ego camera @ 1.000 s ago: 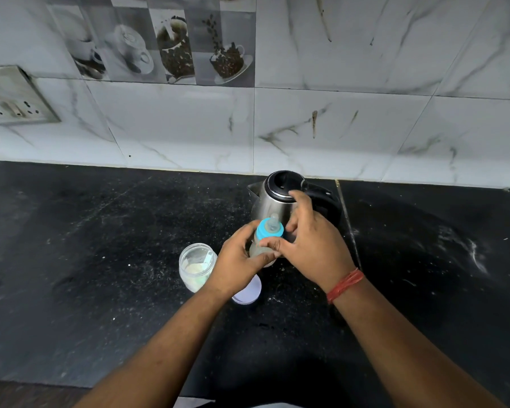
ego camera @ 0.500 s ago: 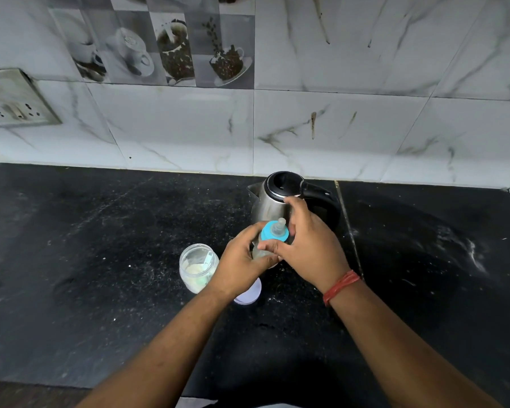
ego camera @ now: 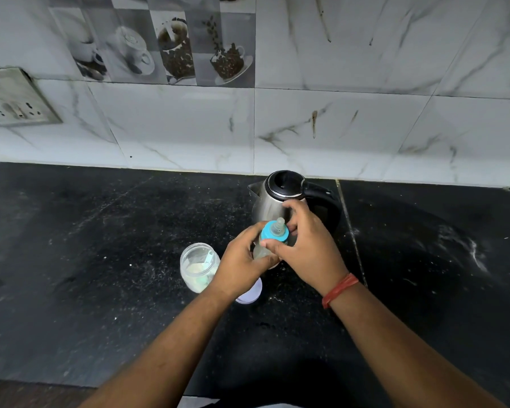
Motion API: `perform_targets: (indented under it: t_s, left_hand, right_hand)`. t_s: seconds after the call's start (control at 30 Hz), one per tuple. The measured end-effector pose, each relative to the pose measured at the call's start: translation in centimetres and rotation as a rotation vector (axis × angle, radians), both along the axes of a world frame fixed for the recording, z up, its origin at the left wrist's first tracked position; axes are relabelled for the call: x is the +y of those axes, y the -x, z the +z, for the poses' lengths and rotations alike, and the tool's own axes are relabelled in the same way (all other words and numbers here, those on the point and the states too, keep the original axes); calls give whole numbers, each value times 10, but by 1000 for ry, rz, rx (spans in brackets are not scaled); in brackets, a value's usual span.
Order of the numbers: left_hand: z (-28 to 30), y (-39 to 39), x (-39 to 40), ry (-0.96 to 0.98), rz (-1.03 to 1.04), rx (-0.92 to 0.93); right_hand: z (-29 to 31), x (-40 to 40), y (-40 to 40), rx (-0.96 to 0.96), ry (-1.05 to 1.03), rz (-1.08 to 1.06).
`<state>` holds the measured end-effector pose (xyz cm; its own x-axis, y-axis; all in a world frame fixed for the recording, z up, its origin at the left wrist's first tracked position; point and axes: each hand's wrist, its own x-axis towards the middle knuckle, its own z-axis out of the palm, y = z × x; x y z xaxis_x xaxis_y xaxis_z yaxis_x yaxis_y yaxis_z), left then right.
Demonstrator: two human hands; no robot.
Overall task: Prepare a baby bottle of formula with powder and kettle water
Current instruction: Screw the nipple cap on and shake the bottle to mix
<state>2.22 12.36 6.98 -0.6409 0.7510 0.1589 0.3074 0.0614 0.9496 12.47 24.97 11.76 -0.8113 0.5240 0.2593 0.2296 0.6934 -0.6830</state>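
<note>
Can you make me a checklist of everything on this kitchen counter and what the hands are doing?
Surface: black stone counter, dusted with white specks and smears.
Job's things: baby bottle with blue ring and teat, held up in front of the kettle, whose lid is shut; open powder jar with white powder and a scoop inside.
Clutter: white lid lying by the jar, partly hidden under the left wrist.
Hands: left hand grips the bottle body; right hand has its fingers round the blue ring.
Cables: nothing seen.
Surroundings: white marble wall tiles, coffee-picture tiles, wall socket at the left.
</note>
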Motion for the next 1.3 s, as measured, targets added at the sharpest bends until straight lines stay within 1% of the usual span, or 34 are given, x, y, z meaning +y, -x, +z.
perform_targets:
  t_s: [0.07,0.17,0.23,0.27,0.33,0.4,0.5,0.57,0.63,0.73,0.8,0.87,1.03,1.1,1.17,1.2,1.3]
  left_hand:
    - [-1,0,-1,2,-2,-7]
    - [-2,3,-3,9,-5,0]
    - [-2,4,-3,12,-12,-5]
    - [-1,3,-2,11,-13,-12]
    - [0,2,-2,4,-6,-10]
    - [1,1,0,-6,12,5]
    - [3,-1,2,-9,23,15]
    - [2,-1,1,-1,8,11]
    - [3,1,-1,11,-14,-8]
    - [5,4,-4,23,-66,-48]
    - [8,4,-4,19,-84,-66]
    - [10,4,-2,0,-66,-80]
    - [7,-4,5,-32,42,-49]
    - [2,-6,5,-39,68,-20]
    - [0,-4,2,-38,41,-49]
    - [1,-1,0,-29,4,-94]
    - [5,9,-7,0,-140,-248]
  right_hand:
    - [1,3,0,-34,-36,22]
    - [6,17,-2,-69,132,201]
    - [7,24,-3,-106,175,305]
    - [7,25,-3,-106,181,322]
    - [4,25,-2,-64,201,277]
    - [1,17,-1,2,224,168]
    - [-5,-4,3,74,167,-17]
    - [-4,-6,3,54,146,-23]
    - [1,3,2,-6,184,78]
    - [8,23,-2,-111,249,294]
    - [12,27,-4,-134,259,347]
    - [12,26,-4,-98,259,284]
    - [-3,-1,6,84,343,-48]
    - [-12,-11,9,104,323,-108]
    - [-13,-6,8,80,324,-57]
    - [-11,1,7,60,350,12]
    - [6,25,-1,-33,498,317]
